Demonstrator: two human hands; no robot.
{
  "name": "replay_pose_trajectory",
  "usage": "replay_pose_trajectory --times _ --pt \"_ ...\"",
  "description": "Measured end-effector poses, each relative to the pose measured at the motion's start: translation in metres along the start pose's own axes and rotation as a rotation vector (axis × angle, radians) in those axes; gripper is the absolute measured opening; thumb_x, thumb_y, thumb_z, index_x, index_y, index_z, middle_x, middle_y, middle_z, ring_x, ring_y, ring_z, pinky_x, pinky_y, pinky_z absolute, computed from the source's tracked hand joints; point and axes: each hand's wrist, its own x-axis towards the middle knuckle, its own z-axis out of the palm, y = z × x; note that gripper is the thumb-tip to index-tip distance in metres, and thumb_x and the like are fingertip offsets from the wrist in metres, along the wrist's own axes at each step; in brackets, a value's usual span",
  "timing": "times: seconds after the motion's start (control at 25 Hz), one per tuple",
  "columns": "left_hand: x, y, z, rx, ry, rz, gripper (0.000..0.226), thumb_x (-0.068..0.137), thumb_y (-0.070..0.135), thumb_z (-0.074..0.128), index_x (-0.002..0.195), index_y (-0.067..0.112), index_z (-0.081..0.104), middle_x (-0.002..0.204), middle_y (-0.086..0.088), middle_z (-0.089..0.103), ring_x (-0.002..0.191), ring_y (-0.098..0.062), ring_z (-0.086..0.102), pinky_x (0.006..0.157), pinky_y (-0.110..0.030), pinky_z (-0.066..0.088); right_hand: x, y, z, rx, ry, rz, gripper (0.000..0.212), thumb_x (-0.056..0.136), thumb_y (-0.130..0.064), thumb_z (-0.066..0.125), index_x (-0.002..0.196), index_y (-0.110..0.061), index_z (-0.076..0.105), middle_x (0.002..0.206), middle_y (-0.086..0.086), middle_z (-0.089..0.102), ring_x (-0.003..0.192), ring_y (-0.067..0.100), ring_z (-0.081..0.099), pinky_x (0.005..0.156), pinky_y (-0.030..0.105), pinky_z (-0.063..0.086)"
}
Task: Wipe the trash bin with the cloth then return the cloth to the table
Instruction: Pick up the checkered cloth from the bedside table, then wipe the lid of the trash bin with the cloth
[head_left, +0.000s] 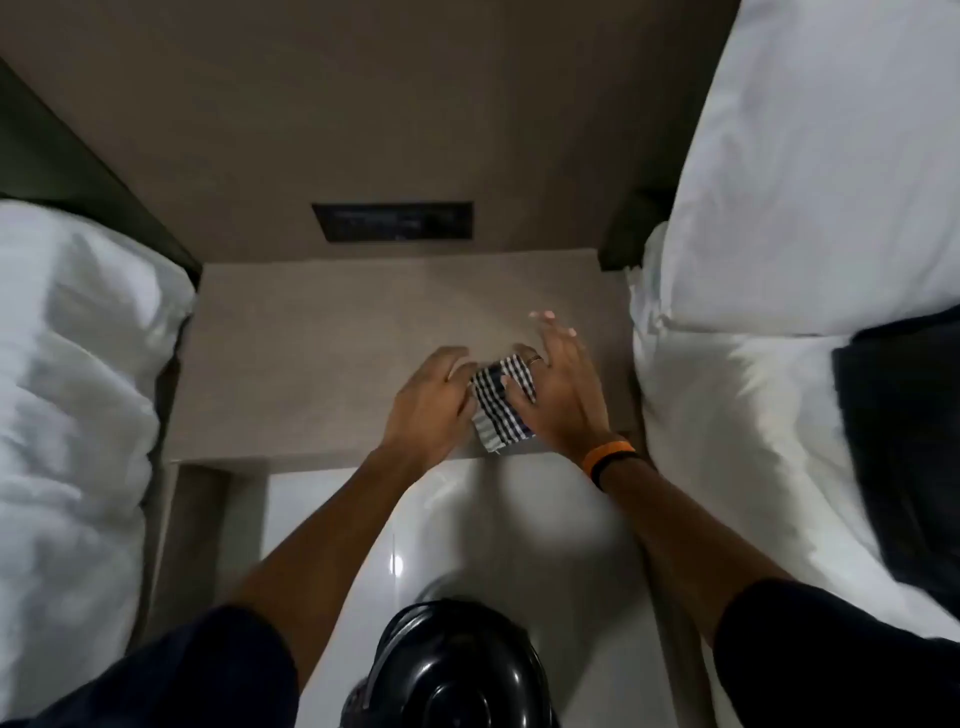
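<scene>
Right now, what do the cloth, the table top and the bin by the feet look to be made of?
Cloth: thin woven fabric, dark and white check, creased and limp under both hands.
Table: probably wood-look laminate, matt beige with a fine straight grain.
Bin: likely hard plastic, glossy black, with sharp bright highlights on its rounded top; coated metal cannot be ruled out.

Cloth (503, 402): checked, folded, lying near the front edge of the table (322, 353).
Left hand (434, 402): flat at cloth's 9 o'clock, touching.
Right hand (558, 387): fingers spread, pressing at 3 o'clock.
Trash bin (457, 670): black, glossy, on floor at 6 o'clock.
</scene>
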Motion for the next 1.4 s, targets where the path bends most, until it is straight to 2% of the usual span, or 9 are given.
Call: replay_pose_trajectory --times 0.12,0.28,0.44,0.6,0.72,1.08,1.2,1.32,1.4 --pt "0.009 -0.019 0.070 -0.053 -0.131 -0.016 0.042 0.099 0.020 0.053 0.141 0.011 0.053 0.151 -0.009 0.046 0.137 -0.025 0.047 0.108 -0.036 0.043 0.003 0.029 0.073 0.007 -0.131 0.055 0.054 0.101 -0.038 0.054 0.148 -0.011 0.052 0.164 0.015 0.038 0.155 0.031 0.031 0.128 0.050 0.026" --pt "0.040 -0.031 0.142 -0.034 -0.250 -0.033 0.055 0.104 0.019 0.048 0.156 0.011 0.031 0.166 -0.008 0.024 0.154 -0.025 0.021 0.120 -0.041 0.034 0.001 0.053 0.150 0.066 -0.221 0.088 0.055 0.102 -0.034 0.055 0.153 -0.014 0.045 0.169 0.012 0.030 0.159 0.030 0.023 0.132 0.047 0.017" --pt "0.046 -0.040 0.183 -0.104 -0.083 -0.096 0.052 0.097 0.002 0.053 0.147 0.012 0.048 0.156 -0.009 0.044 0.144 -0.024 0.042 0.115 -0.036 0.039 -0.005 0.063 0.194 0.074 -0.110 0.112 0.051 0.106 -0.027 0.049 0.155 -0.017 0.040 0.169 0.009 0.029 0.161 0.025 0.019 0.133 0.049 0.012" --pt "0.063 -0.034 0.186 0.108 0.091 -0.120 0.034 0.091 0.010 0.061 0.125 0.014 0.066 0.125 -0.008 0.067 0.109 -0.026 0.065 0.084 -0.037 0.058 0.010 0.055 0.196 0.218 0.009 0.212 0.042 0.104 -0.016 0.052 0.145 -0.013 0.055 0.158 0.009 0.051 0.152 0.022 0.040 0.129 0.040 0.028" --pt "0.082 -0.025 0.173 0.174 0.078 -0.147 0.020 0.095 0.011 0.054 0.108 0.009 0.069 0.108 -0.013 0.071 0.094 -0.032 0.068 0.074 -0.038 0.053 0.022 0.049 0.173 0.178 0.074 0.259 0.031 0.099 -0.020 0.053 0.124 -0.015 0.071 0.131 0.012 0.072 0.123 0.029 0.066 0.100 0.037 0.050" --pt "-0.074 0.014 0.107 -0.047 0.047 -0.046 0.029 0.086 0.008 0.049 0.101 0.012 0.074 0.096 -0.011 0.074 0.082 -0.032 0.070 0.061 -0.034 0.049 -0.115 -0.016 0.107 0.337 -0.008 0.347 0.022 0.098 -0.021 0.058 0.107 -0.016 0.077 0.105 0.009 0.079 0.096 0.025 0.074 0.079 0.035 0.056" --pt "-0.163 0.022 0.120 -0.225 0.032 -0.025 0.025 0.090 0.009 0.062 0.112 0.011 0.075 0.109 -0.010 0.075 0.097 -0.027 0.070 0.077 -0.037 0.059 -0.202 -0.036 0.111 0.455 -0.038 0.367 0.026 0.096 -0.021 0.060 0.118 -0.016 0.074 0.118 0.008 0.077 0.105 0.022 0.072 0.089 0.036 0.059" --pt "-0.258 0.025 0.149 -0.296 0.009 -0.049 0.033 0.097 0.018 0.064 0.129 0.010 0.065 0.131 -0.008 0.062 0.126 -0.021 0.055 0.105 -0.026 0.046 -0.282 -0.039 0.134 0.527 -0.130 0.512 0.029 0.095 -0.012 0.065 0.123 -0.017 0.071 0.124 0.007 0.074 0.108 0.023 0.071 0.095 0.040 0.060" --pt "-0.325 0.022 0.177 -0.263 -0.016 0.055 0.037 0.096 0.023 0.064 0.128 0.006 0.064 0.133 -0.011 0.060 0.129 -0.025 0.050 0.112 -0.035 0.044 -0.332 -0.038 0.148 0.568 -0.108 0.607 0.032 0.094 -0.007 0.066 0.124 -0.016 0.071 0.122 0.006 0.074 0.108 0.019 0.071 0.097 0.037 0.059"
